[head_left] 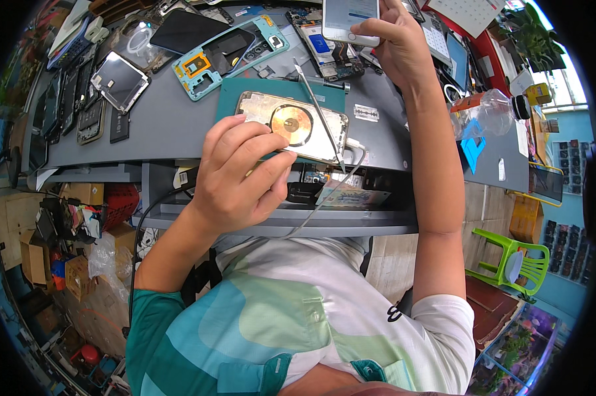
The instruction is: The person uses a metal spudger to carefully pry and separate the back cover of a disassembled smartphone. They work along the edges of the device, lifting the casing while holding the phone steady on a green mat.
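Note:
My left hand (pixel 245 175) is curled over the near left part of an opened phone (pixel 324 122), with fingertips against its bare inside. A round copper-coloured coil (pixel 291 125) sits in the middle of that phone. Metal tweezers (pixel 319 109) lie slantwise across its right part. From its right end runs a grey-white cable (pixel 358 158). Under it is a teal mat (pixel 235 94). At the far side, my right hand (pixel 400 46) grips a white phone (pixel 341 20) with a lit screen, thumb near its round button.
A light-blue phone frame (pixel 195 69) and a dark phone (pixel 185 32) lie beyond the mat. A razor blade (pixel 366 113) is to its right, and a plastic bottle (pixel 486 112) farther right. An open drawer (pixel 298 191) holds banknotes and parts. Removed screens and batteries crowd the left.

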{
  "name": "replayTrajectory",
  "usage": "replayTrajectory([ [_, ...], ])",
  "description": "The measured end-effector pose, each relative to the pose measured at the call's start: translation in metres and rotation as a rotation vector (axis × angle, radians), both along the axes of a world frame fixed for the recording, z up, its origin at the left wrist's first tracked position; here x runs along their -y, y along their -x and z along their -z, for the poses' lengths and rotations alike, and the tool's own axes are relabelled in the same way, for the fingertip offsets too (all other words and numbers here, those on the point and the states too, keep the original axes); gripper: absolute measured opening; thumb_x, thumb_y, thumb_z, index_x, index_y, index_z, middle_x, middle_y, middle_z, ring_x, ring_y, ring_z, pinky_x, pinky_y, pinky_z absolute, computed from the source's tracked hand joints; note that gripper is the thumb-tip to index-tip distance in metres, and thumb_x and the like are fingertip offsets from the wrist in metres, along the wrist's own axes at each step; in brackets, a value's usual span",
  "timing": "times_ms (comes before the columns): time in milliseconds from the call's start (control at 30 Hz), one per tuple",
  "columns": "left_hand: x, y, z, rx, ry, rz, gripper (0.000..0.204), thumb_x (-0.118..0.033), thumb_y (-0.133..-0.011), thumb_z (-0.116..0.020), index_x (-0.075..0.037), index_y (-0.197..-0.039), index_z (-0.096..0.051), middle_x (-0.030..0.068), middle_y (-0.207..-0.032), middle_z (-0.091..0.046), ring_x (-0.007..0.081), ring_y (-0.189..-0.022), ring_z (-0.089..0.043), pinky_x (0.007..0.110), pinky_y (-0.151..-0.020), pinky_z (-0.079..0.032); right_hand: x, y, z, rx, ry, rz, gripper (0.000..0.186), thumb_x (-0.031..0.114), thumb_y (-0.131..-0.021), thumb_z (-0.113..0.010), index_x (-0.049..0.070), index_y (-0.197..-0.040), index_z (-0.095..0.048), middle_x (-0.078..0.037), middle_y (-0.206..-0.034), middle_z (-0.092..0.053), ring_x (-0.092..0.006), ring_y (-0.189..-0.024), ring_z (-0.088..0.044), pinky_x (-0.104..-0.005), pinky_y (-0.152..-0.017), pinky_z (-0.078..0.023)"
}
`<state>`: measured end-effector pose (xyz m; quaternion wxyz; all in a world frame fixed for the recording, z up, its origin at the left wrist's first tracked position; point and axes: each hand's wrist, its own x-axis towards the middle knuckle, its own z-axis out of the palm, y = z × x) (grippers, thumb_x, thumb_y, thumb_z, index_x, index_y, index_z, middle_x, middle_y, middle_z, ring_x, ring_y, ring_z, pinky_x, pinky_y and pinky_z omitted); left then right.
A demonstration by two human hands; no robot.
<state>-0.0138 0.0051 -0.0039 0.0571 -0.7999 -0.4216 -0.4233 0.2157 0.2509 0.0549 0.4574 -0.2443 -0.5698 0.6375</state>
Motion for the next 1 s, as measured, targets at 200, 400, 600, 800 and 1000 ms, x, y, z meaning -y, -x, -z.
replayTrajectory([
  [200, 0.0001, 0.0002, -0.0011, -0.003, -0.001, 0.0, 0.028, -0.006, -0.081, -0.082, -0.008, -0.109, -0.083, 0.0077, -0.122, -0.078, 0.031, -0.116, -0.072, 0.056, -0.112, -0.054, -0.0013, -0.0015, 0.0032, 0.028, 0.008, 0.03, 0.12, -0.018, -0.071, -0.065, 0.003, -0.183, -0.025, -0.019, -0.153, -0.066, -0.023, -0.117, -0.076, -0.0331, -0.093, -0.062],
  [400, 0.0001, 0.0006, 0.0, -0.008, 0.001, -0.001, 0.028, -0.006, -0.081, -0.082, -0.008, -0.109, -0.083, 0.0077, -0.121, -0.078, 0.0311, -0.117, -0.072, 0.056, -0.112, -0.054, -0.0019, 0.0024, 0.0027, -0.038, -0.017, 0.027, 0.112, -0.017, -0.075, -0.066, 0.001, -0.179, -0.032, -0.017, -0.149, -0.07, -0.0222, -0.119, -0.077, -0.034, -0.097, -0.063],
  [600, -0.0002, 0.0003, 0.0002, -0.007, -0.005, -0.004, 0.028, -0.006, -0.081, -0.082, -0.008, -0.109, -0.083, 0.0076, -0.12, -0.078, 0.0311, -0.116, -0.071, 0.056, -0.112, -0.054, 0.0019, 0.0043, 0.0003, -0.06, -0.027, 0.072, 0.095, -0.015, -0.082, -0.069, 0.002, -0.172, -0.045, -0.013, -0.145, -0.074, -0.02, -0.119, -0.078, -0.0337, -0.099, -0.065],
  [800, 0.0001, -0.0001, 0.0005, -0.009, -0.005, -0.007, 0.028, -0.006, -0.081, -0.082, -0.008, -0.109, -0.083, 0.0074, -0.121, -0.078, 0.031, -0.117, -0.071, 0.056, -0.112, -0.054, -0.0008, 0.0035, 0.0034, -0.064, -0.043, 0.065, 0.093, -0.015, -0.085, -0.069, 0.002, -0.172, -0.045, -0.012, -0.144, -0.074, -0.0196, -0.118, -0.078, -0.0328, -0.098, -0.066],
  [1000, -0.0002, 0.0003, 0.0012, -0.009, -0.003, -0.003, 0.028, -0.007, -0.082, -0.082, -0.009, -0.11, -0.084, 0.0071, -0.121, -0.078, 0.0308, -0.117, -0.071, 0.056, -0.112, -0.054, 0.0003, 0.0039, 0.0009, -0.069, -0.004, 0.095, 0.09, -0.008, -0.089, -0.063, 0.0, -0.175, -0.039, -0.015, -0.154, -0.067, -0.0221, -0.127, -0.073, -0.0361, -0.106, -0.062],
])
